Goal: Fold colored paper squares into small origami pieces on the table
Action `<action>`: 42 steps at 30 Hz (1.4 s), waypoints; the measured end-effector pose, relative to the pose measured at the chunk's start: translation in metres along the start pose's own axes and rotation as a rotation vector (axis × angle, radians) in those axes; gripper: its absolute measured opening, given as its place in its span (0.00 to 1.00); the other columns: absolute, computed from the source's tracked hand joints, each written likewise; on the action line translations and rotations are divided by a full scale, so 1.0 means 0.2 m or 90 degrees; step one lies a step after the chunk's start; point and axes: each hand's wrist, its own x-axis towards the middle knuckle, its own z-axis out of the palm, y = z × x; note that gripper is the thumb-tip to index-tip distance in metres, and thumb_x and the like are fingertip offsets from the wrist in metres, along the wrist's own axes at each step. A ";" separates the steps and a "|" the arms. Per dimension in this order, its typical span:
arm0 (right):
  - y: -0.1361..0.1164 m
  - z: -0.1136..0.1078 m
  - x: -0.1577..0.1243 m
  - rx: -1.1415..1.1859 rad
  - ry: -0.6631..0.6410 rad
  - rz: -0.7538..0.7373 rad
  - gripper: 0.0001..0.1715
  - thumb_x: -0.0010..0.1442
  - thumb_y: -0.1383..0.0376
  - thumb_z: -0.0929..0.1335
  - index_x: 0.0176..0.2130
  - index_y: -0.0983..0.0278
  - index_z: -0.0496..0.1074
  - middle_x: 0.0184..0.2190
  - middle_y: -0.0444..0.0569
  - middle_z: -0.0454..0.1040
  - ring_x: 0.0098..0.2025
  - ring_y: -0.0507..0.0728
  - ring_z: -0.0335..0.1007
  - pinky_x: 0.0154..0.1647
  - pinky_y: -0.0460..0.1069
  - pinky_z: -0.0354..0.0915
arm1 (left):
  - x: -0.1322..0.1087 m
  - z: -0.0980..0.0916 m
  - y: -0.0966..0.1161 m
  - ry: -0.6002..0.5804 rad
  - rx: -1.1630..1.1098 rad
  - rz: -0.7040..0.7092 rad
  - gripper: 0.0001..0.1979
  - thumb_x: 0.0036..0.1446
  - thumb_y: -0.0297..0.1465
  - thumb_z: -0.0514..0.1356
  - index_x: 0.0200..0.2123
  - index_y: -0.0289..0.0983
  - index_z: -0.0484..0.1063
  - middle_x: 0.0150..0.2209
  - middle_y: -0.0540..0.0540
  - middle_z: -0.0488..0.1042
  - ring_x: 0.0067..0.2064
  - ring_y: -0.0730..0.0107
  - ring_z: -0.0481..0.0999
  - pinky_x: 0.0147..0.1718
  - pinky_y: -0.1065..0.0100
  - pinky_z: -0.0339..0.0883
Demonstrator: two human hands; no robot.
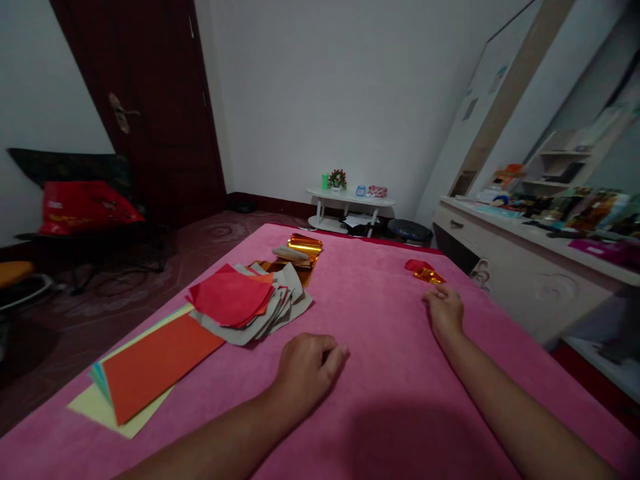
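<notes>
My left hand (pixel 310 363) rests on the pink cloth (pixel 380 347) with its fingers curled in and the thumb laid forward. Nothing shows in it. Farther off to the right, my right hand (pixel 445 310) has its fingers closed at the near edge of a small crumpled piece of gold foil (pixel 427 275). A red piece (pixel 413 265) lies against that foil. To the left of my left hand is a loose stack of cut paper, with red sheets (pixel 233 293) over grey-brown sheets (pixel 280 310). Orange paper (pixel 160 363) tops several coloured sheets nearer me.
A shiny gold foil roll (pixel 305 245) lies behind the paper stack. At right stands a cluttered white dresser (pixel 505 240). Beyond the table are a low white stand (pixel 350 195) and a black round stool (pixel 410 230). A chair at left holds a red bag (pixel 87 207).
</notes>
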 end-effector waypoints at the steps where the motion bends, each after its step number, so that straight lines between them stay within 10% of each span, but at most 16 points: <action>1: -0.07 0.02 -0.08 0.034 -0.033 0.015 0.26 0.47 0.63 0.63 0.47 0.69 0.66 0.30 0.52 0.74 0.29 0.58 0.72 0.28 0.51 0.68 | -0.01 0.00 0.00 0.004 0.000 0.003 0.21 0.58 0.39 0.51 0.17 0.35 0.66 0.17 0.51 0.63 0.21 0.75 0.61 0.23 0.69 0.45; 5: -0.38 0.05 -0.45 0.303 -0.342 0.158 0.26 0.46 0.60 0.70 0.44 0.68 0.68 0.29 0.49 0.73 0.25 0.53 0.69 0.26 0.48 0.66 | -0.03 0.01 -0.02 0.008 -0.002 0.025 0.21 0.59 0.39 0.51 0.18 0.35 0.68 0.17 0.51 0.65 0.21 0.75 0.61 0.22 0.70 0.45; 8: -0.55 0.05 -0.67 0.313 -0.503 0.090 0.23 0.48 0.59 0.70 0.43 0.66 0.68 0.28 0.45 0.71 0.24 0.51 0.66 0.26 0.47 0.65 | -0.03 -0.05 -0.02 0.007 0.026 0.036 0.20 0.59 0.38 0.51 0.20 0.35 0.71 0.18 0.49 0.68 0.21 0.74 0.63 0.22 0.69 0.46; 15: -0.59 0.05 -0.78 0.209 -0.572 -0.076 0.16 0.53 0.60 0.66 0.42 0.65 0.71 0.27 0.44 0.68 0.27 0.52 0.64 0.29 0.47 0.63 | 0.12 -0.61 -0.10 0.053 0.242 0.014 0.09 0.53 0.37 0.58 0.31 0.39 0.76 0.30 0.46 0.76 0.31 0.67 0.71 0.27 0.69 0.52; 20: -0.58 0.05 -0.76 0.177 -0.580 -0.101 0.13 0.53 0.58 0.67 0.35 0.64 0.73 0.23 0.43 0.66 0.27 0.53 0.62 0.28 0.48 0.60 | 0.12 -0.89 -0.27 -0.145 0.310 -0.036 0.21 0.35 0.31 0.69 0.38 0.41 0.76 0.40 0.48 0.76 0.38 0.66 0.72 0.34 0.72 0.59; 27: -0.60 0.04 -0.76 0.171 -0.590 -0.110 0.13 0.53 0.58 0.66 0.35 0.64 0.74 0.24 0.43 0.66 0.27 0.54 0.62 0.29 0.48 0.59 | 0.12 -0.88 -0.36 -0.241 0.338 -0.084 0.11 0.37 0.24 0.64 0.28 0.41 0.78 0.29 0.51 0.78 0.30 0.71 0.72 0.27 0.74 0.56; 38: -0.59 0.04 -0.76 0.153 -0.598 -0.143 0.11 0.55 0.61 0.65 0.35 0.64 0.74 0.26 0.46 0.69 0.28 0.54 0.63 0.29 0.48 0.60 | 0.15 -0.92 -0.35 -0.187 0.280 -0.063 0.08 0.41 0.25 0.57 0.21 0.36 0.77 0.19 0.51 0.73 0.23 0.74 0.67 0.22 0.74 0.52; 42: -0.59 0.04 -0.76 0.165 -0.601 -0.147 0.11 0.55 0.60 0.65 0.35 0.64 0.74 0.27 0.46 0.69 0.29 0.54 0.63 0.30 0.48 0.60 | 0.15 -0.90 -0.27 0.081 0.291 -0.058 0.10 0.47 0.28 0.56 0.28 0.36 0.77 0.25 0.47 0.75 0.27 0.71 0.69 0.26 0.72 0.55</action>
